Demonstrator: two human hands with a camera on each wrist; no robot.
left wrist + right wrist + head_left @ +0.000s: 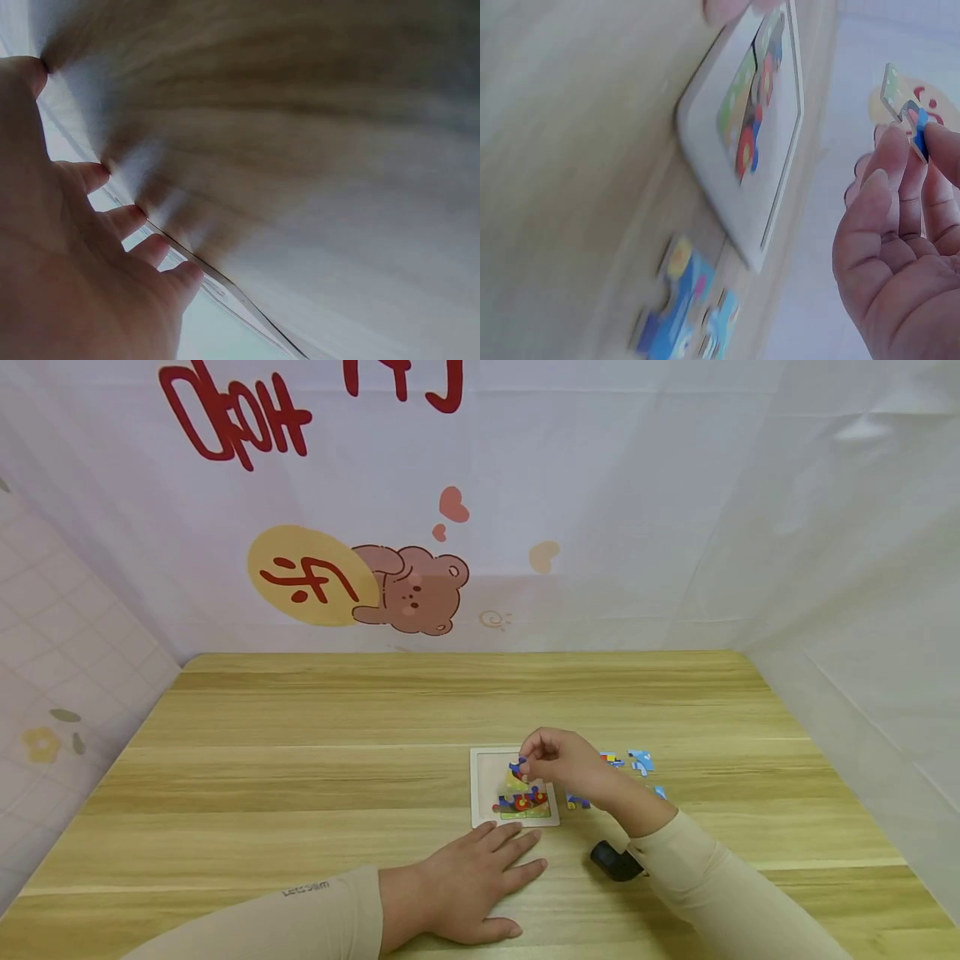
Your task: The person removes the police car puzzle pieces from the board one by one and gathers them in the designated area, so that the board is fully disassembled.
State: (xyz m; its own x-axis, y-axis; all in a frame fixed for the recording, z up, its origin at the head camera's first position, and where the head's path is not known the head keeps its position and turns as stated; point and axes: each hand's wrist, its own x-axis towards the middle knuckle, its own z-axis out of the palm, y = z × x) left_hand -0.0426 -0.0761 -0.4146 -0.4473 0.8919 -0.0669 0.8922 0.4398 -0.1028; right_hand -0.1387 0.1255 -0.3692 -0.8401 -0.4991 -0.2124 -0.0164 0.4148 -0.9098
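Note:
My right hand (pixel 566 767) pinches a jigsaw puzzle piece (pixel 892 90) between thumb and fingertips, above the puzzle tray. Pale green and blue show on that piece. The square, light wooden puzzle tray (pixel 475 787) lies on the table, with a few joined pieces (pixel 525 802) in red, blue, yellow and green along its near right part. Flat on the tabletop, my left hand (pixel 480 881) spreads its fingers, the fingertips right at the tray's near edge. In the left wrist view, the left hand (pixel 90 225) shows the same fingertips along the tray rim (pixel 247 307).
Several loose blue puzzle pieces (pixel 641 762) lie right of the tray, partly hidden by my right hand. A black, bent object (pixel 617 862) sits near my right sleeve. Printed white cloth (pixel 615 527) hangs behind the wooden table (pixel 300 760).

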